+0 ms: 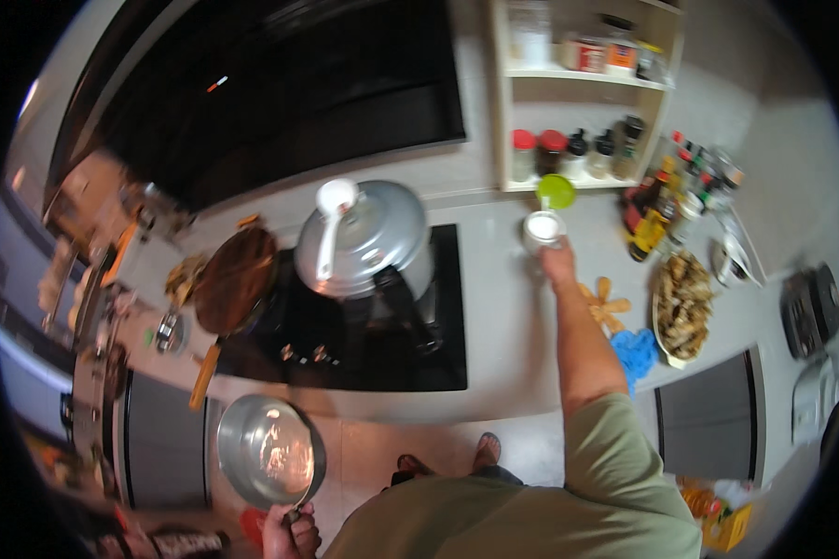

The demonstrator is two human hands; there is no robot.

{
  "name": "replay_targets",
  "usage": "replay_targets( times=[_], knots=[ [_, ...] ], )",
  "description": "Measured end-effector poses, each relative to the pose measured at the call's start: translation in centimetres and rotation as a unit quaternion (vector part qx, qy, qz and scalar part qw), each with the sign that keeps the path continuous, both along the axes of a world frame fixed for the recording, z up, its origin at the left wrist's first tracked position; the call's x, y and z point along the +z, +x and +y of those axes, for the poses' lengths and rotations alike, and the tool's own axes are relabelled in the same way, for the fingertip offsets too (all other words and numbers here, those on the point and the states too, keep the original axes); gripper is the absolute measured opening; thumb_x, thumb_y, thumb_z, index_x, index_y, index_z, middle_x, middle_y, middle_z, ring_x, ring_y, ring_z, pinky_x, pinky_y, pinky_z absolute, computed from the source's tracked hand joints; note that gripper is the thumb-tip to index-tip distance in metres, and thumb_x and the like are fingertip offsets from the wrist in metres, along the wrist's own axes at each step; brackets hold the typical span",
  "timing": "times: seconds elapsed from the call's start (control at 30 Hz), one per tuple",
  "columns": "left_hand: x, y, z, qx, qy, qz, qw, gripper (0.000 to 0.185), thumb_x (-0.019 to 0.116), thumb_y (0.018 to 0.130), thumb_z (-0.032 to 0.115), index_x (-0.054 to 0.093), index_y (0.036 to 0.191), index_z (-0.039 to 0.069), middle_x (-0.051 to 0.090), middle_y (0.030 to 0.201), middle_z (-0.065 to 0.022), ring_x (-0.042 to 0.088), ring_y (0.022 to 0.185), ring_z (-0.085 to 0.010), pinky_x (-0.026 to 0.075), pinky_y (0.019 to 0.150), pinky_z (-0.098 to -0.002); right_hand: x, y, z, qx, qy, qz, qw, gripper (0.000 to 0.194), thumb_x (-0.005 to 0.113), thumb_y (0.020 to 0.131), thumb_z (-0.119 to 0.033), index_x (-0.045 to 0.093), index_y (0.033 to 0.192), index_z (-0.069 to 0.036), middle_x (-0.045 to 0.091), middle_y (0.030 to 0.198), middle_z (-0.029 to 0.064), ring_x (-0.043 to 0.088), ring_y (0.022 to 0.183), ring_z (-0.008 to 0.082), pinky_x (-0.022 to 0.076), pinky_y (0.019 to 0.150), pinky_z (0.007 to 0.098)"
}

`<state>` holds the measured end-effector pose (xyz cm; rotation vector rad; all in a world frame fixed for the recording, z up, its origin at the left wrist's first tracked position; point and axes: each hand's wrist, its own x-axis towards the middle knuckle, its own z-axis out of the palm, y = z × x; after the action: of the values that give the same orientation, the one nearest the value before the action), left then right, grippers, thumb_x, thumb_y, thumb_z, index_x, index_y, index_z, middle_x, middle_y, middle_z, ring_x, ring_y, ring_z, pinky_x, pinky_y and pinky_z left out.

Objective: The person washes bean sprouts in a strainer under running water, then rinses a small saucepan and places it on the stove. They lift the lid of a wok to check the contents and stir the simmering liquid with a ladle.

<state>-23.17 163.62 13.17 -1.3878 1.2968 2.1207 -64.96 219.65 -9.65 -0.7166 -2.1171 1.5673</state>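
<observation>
At the lower left, my left hand [291, 532] grips the handle of a metal pan [271, 451], held in front of the counter's edge. My right arm reaches over the counter, and my right hand [558, 262] is closed around a small jar [542, 230] with white contents. A green lid [556, 191] stands tilted at the jar's far side, touching or close to it. On the black cooktop [419, 370] sits a pressure cooker [384, 223] with its lid on, and a white ladle [336, 199] lies across that lid.
Left of the cooker is a pan with a brown wooden lid [236, 279]. To the right are a wooden trivet [605, 305], a blue cloth [635, 353], a dish of brownish food [684, 307] and several bottles [647, 227]. A spice shelf [587, 78] stands behind; a range hood [307, 91] overhangs the cooktop.
</observation>
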Motion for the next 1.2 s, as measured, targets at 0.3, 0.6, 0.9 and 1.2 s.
replay_targets(
  times=[0.3,0.6,0.9,1.2],
  knots=[
    [-4.4,2.4,-4.7,-0.044,0.129,0.027,0.99,0.034,0.059,0.094,0.039,0.064,0.1,0.006,0.03,0.056,0.0079,0.031,0.044,-0.0116,0.026,0.044,-0.0304,5.6,11.5,-16.0,0.331,-0.259,-0.14,0.896,0.02,0.064,0.103,-0.02,0.071,0.101,-0.002,0.073,0.081,0.0088,0.071,0.059,0.0176,0.0499,0.046,0.029],
    [-6.2,1.6,-7.0,-0.073,0.135,0.018,0.988,0.032,0.058,0.094,0.038,0.063,0.098,0.007,0.029,0.056,0.008,0.029,0.044,-0.0114,0.026,0.044,-0.0313,11.3,14.6,-32.2,0.398,-0.556,-0.064,0.727,0.034,0.073,0.102,-0.026,0.063,0.126,-0.005,0.073,0.113,0.0126,0.075,0.101,0.028,0.0623,0.087,0.039],
    [-5.2,0.6,-7.4,-0.067,0.08,0.024,0.994,0.032,0.061,0.094,0.04,0.061,0.096,0.008,0.032,0.055,0.0085,0.03,0.041,-0.0102,0.026,0.04,-0.0287,14.6,11.7,-36.6,0.273,-0.552,-0.111,0.78,0.022,0.076,0.097,-0.012,0.056,0.089,-0.008,0.053,0.067,-0.0002,0.046,0.051,0.0116,0.0403,0.048,0.0327],
    [-3.6,-0.3,-6.5,0.011,0.047,-0.033,0.998,0.025,0.064,0.096,0.036,0.062,0.091,0.012,0.034,0.054,0.0112,0.027,0.038,-0.0066,0.022,0.035,-0.0238,14.2,12.0,-34.4,0.313,-0.463,-0.132,0.819,0.011,0.068,0.091,-0.005,0.057,0.089,-0.004,0.051,0.066,0.0004,0.044,0.048,0.0104,0.0403,0.045,0.0326]
  ],
)
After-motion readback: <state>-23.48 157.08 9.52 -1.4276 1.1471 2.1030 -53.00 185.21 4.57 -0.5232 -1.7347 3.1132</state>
